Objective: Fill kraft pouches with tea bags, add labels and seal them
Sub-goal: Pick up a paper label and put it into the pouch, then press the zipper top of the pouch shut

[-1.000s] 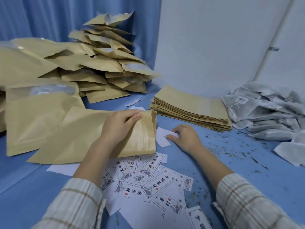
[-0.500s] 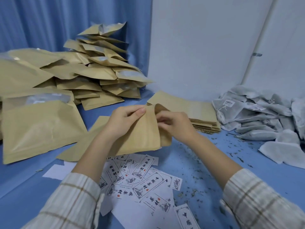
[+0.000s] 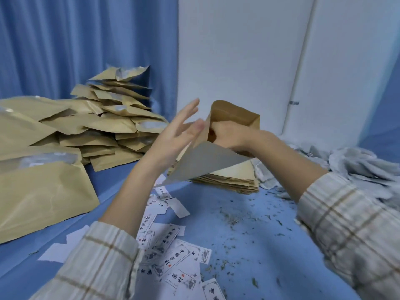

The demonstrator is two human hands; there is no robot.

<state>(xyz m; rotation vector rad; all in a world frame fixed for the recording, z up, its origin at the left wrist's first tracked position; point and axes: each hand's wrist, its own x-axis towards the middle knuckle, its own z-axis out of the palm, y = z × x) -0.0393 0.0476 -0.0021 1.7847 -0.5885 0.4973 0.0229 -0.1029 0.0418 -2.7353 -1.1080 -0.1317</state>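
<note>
A blue-covered table fills the lower frame, backed by a blue curtain at upper left and a white wall at upper right. At centre, the kraft pouch is held in the air, its mouth up and its long axis slanting toward lower left. The right hand is pushed into that mouth, fingers hidden, so I cannot tell its grip. The left hand, fingers straight and spread, lies flat against the pouch's left side. The tea bags lie at right, nearer the right hand. The printed labels at lower centre bear Chinese characters, too small to read surely.
</note>
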